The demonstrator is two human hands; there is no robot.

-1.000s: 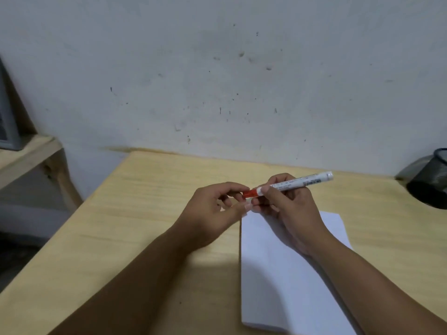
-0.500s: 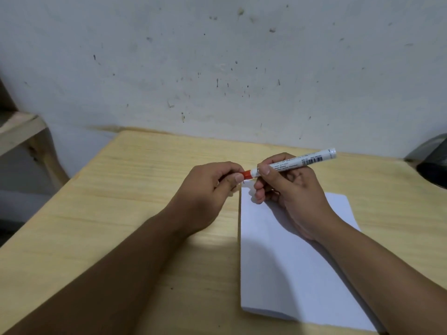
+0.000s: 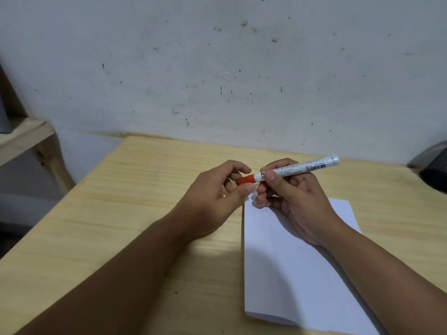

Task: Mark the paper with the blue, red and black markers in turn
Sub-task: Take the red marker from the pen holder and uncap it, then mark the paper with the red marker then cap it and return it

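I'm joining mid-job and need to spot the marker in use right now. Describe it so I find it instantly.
Start at the wooden table and the white paper on its right half. Above the paper's far edge both hands meet: the right hand holds the marker by its white barrel, while the left hand pinches its red cap. That red cap and a barcode near the tail set it apart.

Dim, soft indoor light; forearms cast shadows across the paper (image 3: 290, 274); edges bow.

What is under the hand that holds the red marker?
Under the right hand lies the white paper, flat on the wooden table. The paper shows no marks where it is bare; the part beneath that hand and forearm is covered, so I cannot tell there.
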